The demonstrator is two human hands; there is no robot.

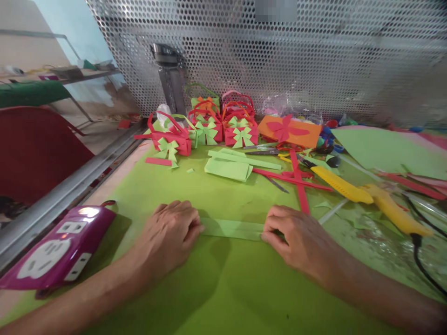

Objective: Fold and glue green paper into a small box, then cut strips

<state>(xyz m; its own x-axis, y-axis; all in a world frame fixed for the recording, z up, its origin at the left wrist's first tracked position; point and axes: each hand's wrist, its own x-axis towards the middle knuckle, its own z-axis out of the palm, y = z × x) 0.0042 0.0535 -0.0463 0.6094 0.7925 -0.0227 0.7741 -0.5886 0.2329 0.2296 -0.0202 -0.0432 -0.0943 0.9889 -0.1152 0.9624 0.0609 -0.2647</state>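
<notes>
A narrow light green paper strip (232, 228) lies flat on the green sheet (223, 279) covering the table. My left hand (169, 235) has its fingers curled and pressed on the strip's left end. My right hand (293, 237) pinches and presses the strip's right end. Both hands rest on the table.
Several small red paper baskets with green bows (206, 130) stand at the back by a perforated metal panel (279, 56). Folded green paper (228, 167), red strips (296, 179), scissors (265, 150) and a yellow glue gun (370, 197) lie mid-right. A purple power strip (56, 251) sits at left.
</notes>
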